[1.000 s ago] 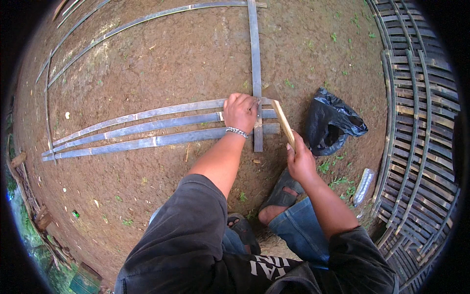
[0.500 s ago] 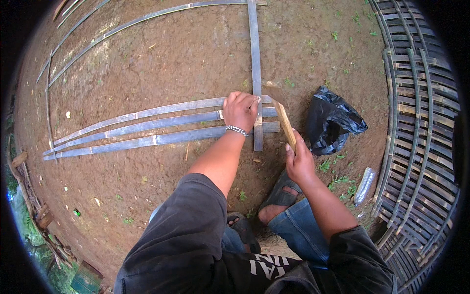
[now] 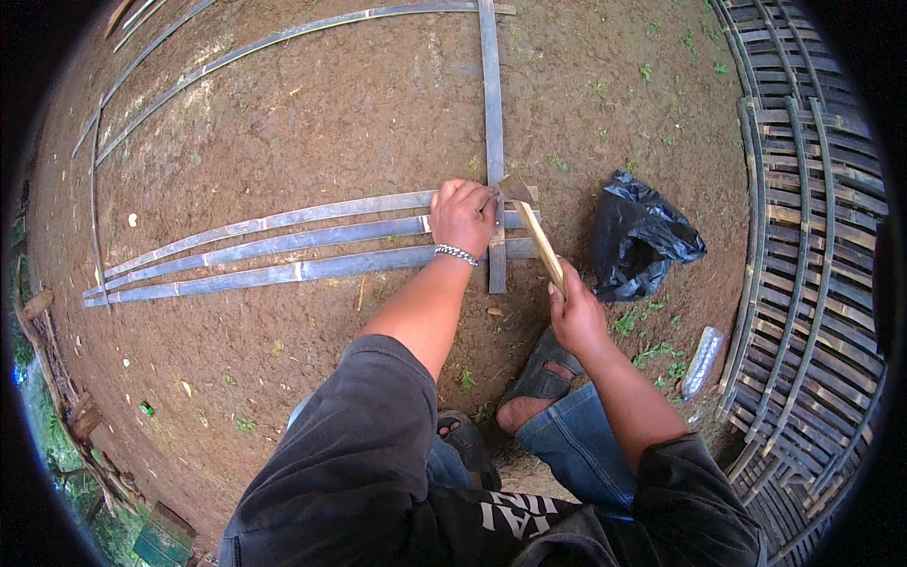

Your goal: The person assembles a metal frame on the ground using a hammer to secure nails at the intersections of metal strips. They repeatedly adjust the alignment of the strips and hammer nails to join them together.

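Three long grey split-bamboo strips (image 3: 283, 248) lie on bare soil, crossed by an upright strip (image 3: 492, 142). The left hand (image 3: 463, 215) is pressed flat upon the crossing; the right hand (image 3: 576, 317) is clenched around a wooden-handled hammer (image 3: 537, 236). The strips are judged light, springy and sharp-edged, best held near the joint. A crumpled black plastic bag (image 3: 642, 238) lies to the right.

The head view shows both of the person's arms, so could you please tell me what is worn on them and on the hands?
Both hands are bare, without gloves. The left hand has a silver-coloured beaded metal bracelet around its wrist, and its forearm is uncovered up to a loose dark grey short sleeve. The right hand wears no visible bracelet or watch; a dark sleeve of the same garment begins near the elbow.
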Demonstrator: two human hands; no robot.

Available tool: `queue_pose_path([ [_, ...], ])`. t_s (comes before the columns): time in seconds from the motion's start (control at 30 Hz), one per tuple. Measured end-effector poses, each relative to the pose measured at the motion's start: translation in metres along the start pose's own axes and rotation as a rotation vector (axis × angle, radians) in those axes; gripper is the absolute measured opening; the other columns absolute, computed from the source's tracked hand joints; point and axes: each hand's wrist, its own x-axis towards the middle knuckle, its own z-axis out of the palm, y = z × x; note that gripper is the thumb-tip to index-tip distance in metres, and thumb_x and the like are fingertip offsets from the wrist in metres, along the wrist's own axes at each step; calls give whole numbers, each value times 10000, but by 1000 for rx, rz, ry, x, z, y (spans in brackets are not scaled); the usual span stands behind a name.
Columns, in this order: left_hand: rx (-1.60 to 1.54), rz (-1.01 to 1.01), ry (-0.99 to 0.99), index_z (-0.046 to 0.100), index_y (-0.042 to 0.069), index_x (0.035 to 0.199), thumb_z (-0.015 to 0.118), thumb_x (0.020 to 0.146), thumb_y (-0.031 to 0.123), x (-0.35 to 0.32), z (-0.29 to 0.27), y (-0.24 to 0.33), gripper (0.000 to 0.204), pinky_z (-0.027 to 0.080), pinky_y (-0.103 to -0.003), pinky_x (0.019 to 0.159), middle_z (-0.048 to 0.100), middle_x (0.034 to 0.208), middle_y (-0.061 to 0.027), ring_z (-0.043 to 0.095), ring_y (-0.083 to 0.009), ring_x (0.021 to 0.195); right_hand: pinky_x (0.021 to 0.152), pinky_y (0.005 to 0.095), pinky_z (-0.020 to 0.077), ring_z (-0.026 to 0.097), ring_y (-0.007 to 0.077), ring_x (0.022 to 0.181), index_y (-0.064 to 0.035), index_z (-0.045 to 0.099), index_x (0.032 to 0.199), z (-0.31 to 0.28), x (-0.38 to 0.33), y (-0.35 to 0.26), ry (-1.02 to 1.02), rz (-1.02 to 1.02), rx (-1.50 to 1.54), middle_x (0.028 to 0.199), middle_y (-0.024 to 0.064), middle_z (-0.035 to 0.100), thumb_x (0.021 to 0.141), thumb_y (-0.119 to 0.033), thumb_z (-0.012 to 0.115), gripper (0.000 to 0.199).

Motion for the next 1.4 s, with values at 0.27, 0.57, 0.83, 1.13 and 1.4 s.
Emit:
queue_pose_path([
  [0.27, -15, -8, 3, 768, 129, 866, 798, 789, 171, 2, -1, 0, 93, 485, -415, 884, 743, 932, -3, 630, -262, 1000, 932, 535, 538, 633, 477, 1129, -142, 433, 1496, 4, 2, 0, 97, -90, 33, 1300, 249, 633, 984, -124, 597, 539],
  [0.57, -42, -6, 5, 769, 130, 867, 796, 780, 142, 1, 0, -1, 92, 474, -415, 884, 736, 931, -4, 628, -257, 1001, 886, 558, 544, 656, 494, 1041, -149, 428, 1490, 8, 1, -2, 169, -157, 17, 1205, 262, 669, 981, -137, 585, 533],
  [0.83, -43, -35, -12, 765, 125, 849, 776, 787, 139, -1, -4, 1, 65, 471, -410, 902, 732, 923, -9, 626, -258, 1011, 916, 540, 543, 649, 491, 1091, -138, 429, 1493, 1, 1, -6, 100, -70, 54, 1238, 274, 659, 990, -133, 586, 527],
  [1.13, -246, -39, -8, 575, 3, 1230, 613, 768, 48, -3, -6, -17, 465, 439, -491, 1045, 664, 1184, -187, 569, -399, 1148, 952, 521, 533, 629, 482, 1152, -142, 423, 1502, 0, 6, -4, 0, 7, 0, 1300, 269, 635, 1001, -136, 575, 524],
  [1.4, -164, -32, -96, 475, -3, 1347, 666, 724, 105, -6, -12, -16, 661, 408, -469, 1110, 654, 1271, -160, 545, -387, 1220, 924, 516, 548, 654, 484, 1098, -94, 419, 1497, -15, 10, -35, 392, -372, 88, 1271, 258, 655, 981, -117, 600, 548],
])
